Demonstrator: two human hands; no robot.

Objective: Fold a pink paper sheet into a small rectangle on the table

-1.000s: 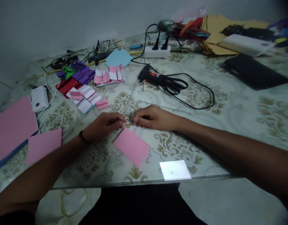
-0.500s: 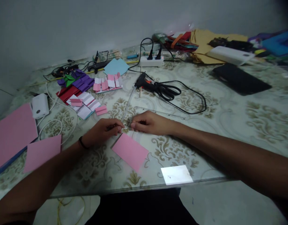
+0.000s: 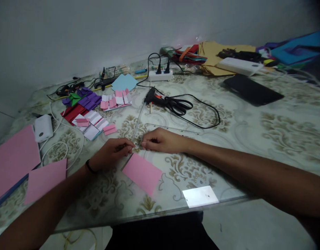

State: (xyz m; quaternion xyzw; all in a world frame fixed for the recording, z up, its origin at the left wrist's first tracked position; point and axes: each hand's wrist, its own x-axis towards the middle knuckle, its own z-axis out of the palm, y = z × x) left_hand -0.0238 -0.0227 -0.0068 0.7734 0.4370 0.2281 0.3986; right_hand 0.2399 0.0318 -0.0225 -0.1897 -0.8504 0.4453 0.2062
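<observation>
Near the middle of the table, my left hand (image 3: 115, 151) rests with its fingers curled, its fingertips close to a thin clear stick (image 3: 139, 121). Whatever the left fingers may hold is hidden. Just to the right lies my right hand (image 3: 161, 140), thumb and fingers pressed together; anything between them is too small to make out. A pink paper rectangle (image 3: 142, 173) lies flat below both hands, with a dark strip along its upper left edge. Behind the hands, a black glue gun (image 3: 154, 98) with a coiled cable lies at the stick's far end.
Folded pink and white papers (image 3: 91, 123) and purple pieces (image 3: 89, 100) lie at the left, near a white device (image 3: 43, 127) and pink sheets (image 3: 16, 159). A power strip (image 3: 160, 75) stands behind. A black tablet-like object (image 3: 253, 89) lies right; a white card (image 3: 200, 197) is at the front edge.
The camera view has shifted slightly, so the table's things appear lower and most lie further left. Both hands keep nearly the same place and pose on the table.
</observation>
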